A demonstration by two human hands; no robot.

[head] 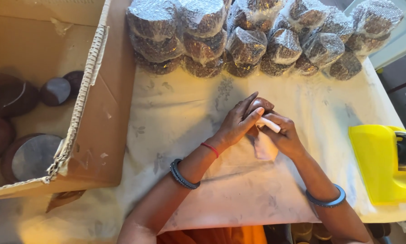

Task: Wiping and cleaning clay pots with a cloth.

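Holding: left hand (239, 122) cupped over a small brown round piece (260, 105), fingers curled on its top.
Right hand (282, 133): fingers pinch a white rolled strip (269, 124) against the piece.
Place: mid-table, on the white cloth (189, 113).
Beyond: wrapped bundles (248, 45) stacked behind.
Sides: cardboard box (99, 113) left, yellow tape dispenser (384, 162) right.

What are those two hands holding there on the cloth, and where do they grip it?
Both hands hold a small brown round object: the left hand covers its top and side, the right hand pinches white wrapping against its underside.
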